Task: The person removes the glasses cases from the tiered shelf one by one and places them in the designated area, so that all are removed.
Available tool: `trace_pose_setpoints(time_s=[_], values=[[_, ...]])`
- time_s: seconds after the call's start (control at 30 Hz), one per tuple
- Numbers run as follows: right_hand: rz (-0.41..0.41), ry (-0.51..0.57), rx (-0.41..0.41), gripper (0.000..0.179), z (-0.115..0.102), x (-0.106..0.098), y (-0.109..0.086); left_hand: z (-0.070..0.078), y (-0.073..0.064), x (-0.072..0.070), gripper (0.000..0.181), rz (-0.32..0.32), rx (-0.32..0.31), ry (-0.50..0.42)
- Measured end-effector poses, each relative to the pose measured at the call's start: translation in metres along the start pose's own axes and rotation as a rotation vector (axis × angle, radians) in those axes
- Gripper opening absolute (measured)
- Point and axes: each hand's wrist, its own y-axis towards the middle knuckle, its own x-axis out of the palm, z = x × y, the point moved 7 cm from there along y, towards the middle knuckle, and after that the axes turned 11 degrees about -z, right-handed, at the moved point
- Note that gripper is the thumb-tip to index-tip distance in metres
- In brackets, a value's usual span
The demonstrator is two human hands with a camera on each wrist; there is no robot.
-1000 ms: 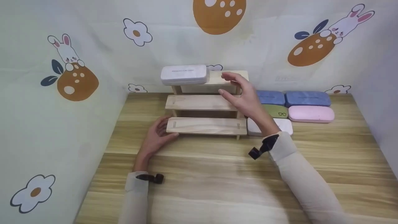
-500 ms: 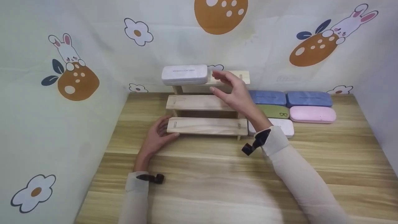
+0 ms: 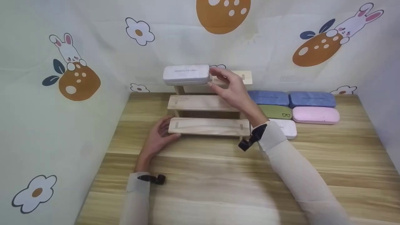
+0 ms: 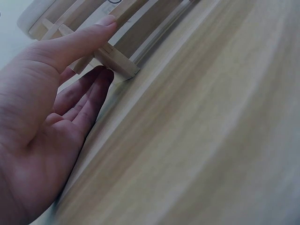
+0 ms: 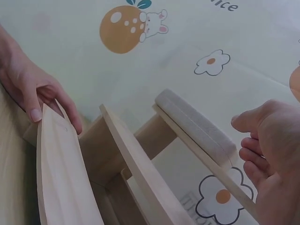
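A pale wooden three-tier rack (image 3: 209, 126) stands against the back wall. Its lowest step is held at the left end by my left hand (image 3: 157, 136), thumb along the front edge and fingers round the side. A white glasses case (image 3: 186, 75) lies on the left part of the top tier. Close to that case's right end is my right hand (image 3: 232, 90), fingers bent and thumb apart from them, holding nothing. In the right wrist view a gap shows between my right thumb and the glasses case (image 5: 197, 124).
Right of the rack, glasses cases sit side by side on the wood-grain table (image 3: 200, 184): two blue ones (image 3: 312, 99), a green one (image 3: 276, 112), a pink one (image 3: 315, 114) and a white one (image 3: 289, 128) partly behind my right forearm. Printed cloth walls (image 3: 265, 43) enclose the back and sides.
My right hand has moved left over the rack, up to the right end of the white glasses case. The left hand keeps its place on the lowest step.
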Motion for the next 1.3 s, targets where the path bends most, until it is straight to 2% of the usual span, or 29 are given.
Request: trace_pose_setpoints(time_s=[0.3,0.47,0.73,1.07,1.3], values=[[-0.025,-0.176,0.057,0.064,0.001,0.008,0.016,-0.002,-0.002,-0.001,0.09,0.007,-0.019,0.0],[-0.064,-0.24,0.069,0.071,0.0,0.017,0.024,0.0,-0.002,-0.001,0.091,0.009,-0.026,0.001],[-0.147,-0.364,0.163,0.079,0.002,0.026,0.028,0.001,-0.001,-0.001,0.09,0.006,-0.017,0.004],[-0.055,-0.394,0.122,0.071,0.0,0.026,0.03,0.0,0.001,-0.001,0.087,0.006,0.008,0.017],[-0.013,-0.39,0.159,0.068,0.003,0.03,0.028,0.0,0.0,-0.001,0.089,0.01,-0.005,0.027]])
